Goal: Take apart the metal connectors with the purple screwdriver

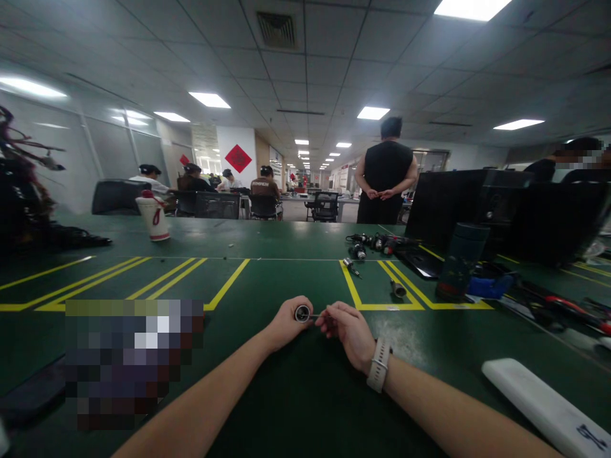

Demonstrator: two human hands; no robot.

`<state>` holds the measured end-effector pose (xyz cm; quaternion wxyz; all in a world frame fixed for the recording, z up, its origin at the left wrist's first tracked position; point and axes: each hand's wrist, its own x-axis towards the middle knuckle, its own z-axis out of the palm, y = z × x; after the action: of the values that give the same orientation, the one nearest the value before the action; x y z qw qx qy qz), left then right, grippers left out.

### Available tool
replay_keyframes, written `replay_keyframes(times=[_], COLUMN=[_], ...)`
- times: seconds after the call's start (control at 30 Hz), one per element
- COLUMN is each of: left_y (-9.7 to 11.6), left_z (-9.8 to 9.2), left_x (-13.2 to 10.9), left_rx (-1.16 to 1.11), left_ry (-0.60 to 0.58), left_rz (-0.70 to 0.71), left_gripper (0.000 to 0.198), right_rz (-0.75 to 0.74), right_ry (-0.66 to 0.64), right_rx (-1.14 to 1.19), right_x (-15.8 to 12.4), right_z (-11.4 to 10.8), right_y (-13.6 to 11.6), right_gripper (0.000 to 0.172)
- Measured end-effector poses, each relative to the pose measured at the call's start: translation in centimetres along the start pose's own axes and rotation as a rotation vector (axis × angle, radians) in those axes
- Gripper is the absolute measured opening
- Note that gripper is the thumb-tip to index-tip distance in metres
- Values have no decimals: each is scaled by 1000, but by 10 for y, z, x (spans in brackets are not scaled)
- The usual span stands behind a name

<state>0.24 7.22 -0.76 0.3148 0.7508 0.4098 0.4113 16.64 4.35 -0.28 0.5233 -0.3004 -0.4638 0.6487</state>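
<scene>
My left hand [287, 324] is wrapped round a small metal cylinder [302, 313], its round open end facing me. To the right of it, my right hand [346, 327] pinches a thin metal rod [315, 316] that points at the cylinder's side; whether the two touch is too small to tell. Both hands are over the green table [296, 394]. A similar metal cylinder [398, 289] lies to the right, inside yellow tape lines. Behind it are a small metal part with a thin tip [352, 267] and several dark metal parts [377, 242].
A dark bottle [462, 261], a blue item [491, 286] and red-handled tools [566, 307] are at the right. Nearer lies a white block [544, 397]. A white cup [153, 216] stands back left. Beyond the table, a person [387, 165] stands and several others sit.
</scene>
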Motion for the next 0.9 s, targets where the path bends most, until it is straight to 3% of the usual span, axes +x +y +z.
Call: replay_keyframes(times=[0.3,0.9], left_y=[2,1], left_z=[1,2], left_x=[-1,1], left_rx=[6,32], left_ry=[-1,110], left_rz=[-6,-52], left_gripper=[10,12], right_rz=[-46,-178], right_ry=[2,-13], right_rx=[-50,-201], right_x=[0,-3], right_z=[-5,0], right_y=[4,4], right_gripper=[20,20])
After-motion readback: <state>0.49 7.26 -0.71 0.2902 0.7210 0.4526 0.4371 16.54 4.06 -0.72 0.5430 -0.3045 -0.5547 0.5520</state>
